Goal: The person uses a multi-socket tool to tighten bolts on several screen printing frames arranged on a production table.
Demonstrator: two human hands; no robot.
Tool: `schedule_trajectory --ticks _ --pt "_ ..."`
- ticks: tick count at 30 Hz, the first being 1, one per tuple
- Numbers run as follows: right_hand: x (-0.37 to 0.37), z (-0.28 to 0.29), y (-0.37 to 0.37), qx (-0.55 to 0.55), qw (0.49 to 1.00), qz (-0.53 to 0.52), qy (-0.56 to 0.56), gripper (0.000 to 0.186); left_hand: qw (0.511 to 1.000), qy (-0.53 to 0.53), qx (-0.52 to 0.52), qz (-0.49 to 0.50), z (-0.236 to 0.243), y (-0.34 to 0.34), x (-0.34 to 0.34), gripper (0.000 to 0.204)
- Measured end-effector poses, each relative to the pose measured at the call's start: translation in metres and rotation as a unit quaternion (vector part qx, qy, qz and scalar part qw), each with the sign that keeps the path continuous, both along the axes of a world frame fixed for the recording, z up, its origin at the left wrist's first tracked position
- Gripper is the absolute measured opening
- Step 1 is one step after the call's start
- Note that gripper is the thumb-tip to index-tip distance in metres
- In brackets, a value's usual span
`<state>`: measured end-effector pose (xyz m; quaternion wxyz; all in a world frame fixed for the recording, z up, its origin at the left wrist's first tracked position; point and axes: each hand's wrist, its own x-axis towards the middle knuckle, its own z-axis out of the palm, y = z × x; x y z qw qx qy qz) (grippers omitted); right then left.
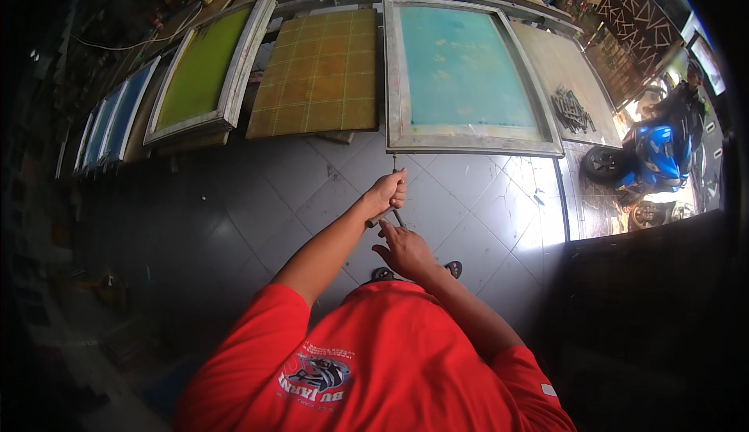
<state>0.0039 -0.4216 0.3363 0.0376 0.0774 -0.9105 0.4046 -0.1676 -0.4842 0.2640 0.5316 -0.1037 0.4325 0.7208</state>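
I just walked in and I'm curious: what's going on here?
Someone in a red shirt is holding a tool with a crossbar handle. The left hand is closed around its shaft; the right hand is at the handle, though whether it grips is hard to tell. The tool's far end points toward the near edge of a turquoise panel in a pale frame. To that panel's left is a yellow-brown board.

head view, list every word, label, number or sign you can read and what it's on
Red shirt: bold lettering on the chest print, upside down here; wording not copied out.
Dark panel, upper right: large pale letter-like strokes; cannot tell whether they form words.
White sleeve patch: too small to read.
Blue motorcycle: any markings too small to read.
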Motion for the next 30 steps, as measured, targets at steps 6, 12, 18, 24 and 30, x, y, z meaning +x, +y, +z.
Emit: schedule_trajectory --ticks 6,12,18,24,30 --pt "-0.002 -0.100 0.062 -0.292 0.914 -0.148 -0.241 0.053 0.996 -0.018 0.092 -0.001 -0.004 0.004 -0.002 0.033" --pt "-0.006 -0.119 0.066 -0.628 0.681 -0.100 -0.363 0.031 0.998 -0.050 0.036 0.015 0.005 0.005 -0.001 0.031" --pt "-0.007 -0.063 0.072 -0.298 0.893 -0.261 -0.215 0.029 0.976 0.000 -0.200 0.083 0.022 0.029 0.000 0.027" --pt "-0.005 0.009 0.004 -0.001 0.994 -0.099 0.050 0.023 0.986 -0.002 -0.153 0.064 0.010 0.018 0.000 0.031" --pt "-0.006 -0.004 0.024 -0.024 0.998 0.006 0.060 0.041 0.998 -0.044 0.037 0.027 -0.001 0.007 -0.004 0.038"
